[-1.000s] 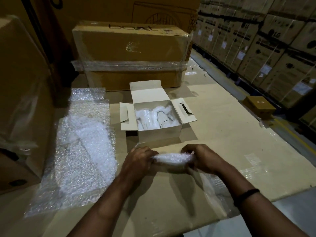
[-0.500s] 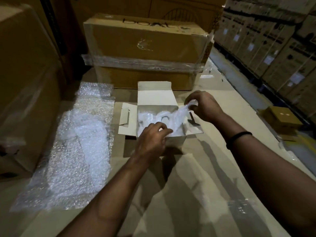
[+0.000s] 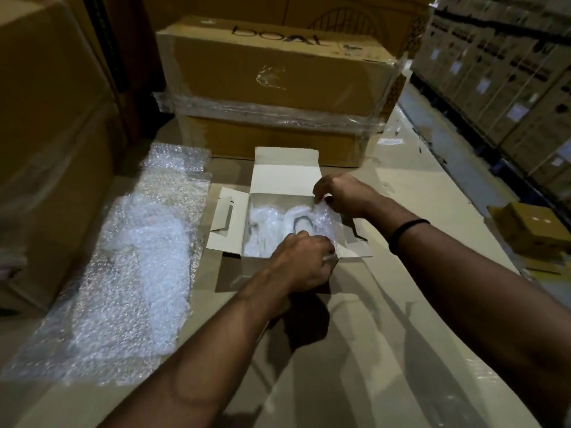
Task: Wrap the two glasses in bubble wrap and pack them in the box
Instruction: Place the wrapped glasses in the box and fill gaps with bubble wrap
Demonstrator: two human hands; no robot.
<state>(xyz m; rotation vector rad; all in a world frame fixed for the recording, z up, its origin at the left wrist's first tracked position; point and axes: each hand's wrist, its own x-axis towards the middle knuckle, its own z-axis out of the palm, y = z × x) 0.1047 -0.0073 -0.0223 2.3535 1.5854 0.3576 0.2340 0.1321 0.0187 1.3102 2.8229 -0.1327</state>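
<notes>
A small white cardboard box (image 3: pixel 282 173) stands open in the middle of the cardboard surface, its flaps spread. Inside lie bubble-wrapped glasses (image 3: pixel 268 227); one glass rim shows as a dark arc (image 3: pixel 301 222). A second bubble-wrap bundle (image 3: pixel 324 222) sits at the box's right side. My left hand (image 3: pixel 301 262) is over the box's near edge, its fingers curled on the near end of this bundle. My right hand (image 3: pixel 338 193) pinches the bundle's far end at the box's right rear corner.
A loose sheet of bubble wrap (image 3: pixel 136 264) lies flat to the left of the box. A large taped carton (image 3: pixel 278 84) stands right behind it and another carton (image 3: pixel 46 134) is at the left. Stacked cartons (image 3: pixel 509 78) line the right; a small brown box (image 3: pixel 531 227) sits lower right.
One second ago both hands held the wrapped bundle in front of the box. They have carried it forward and lowered it into the box's right side.
</notes>
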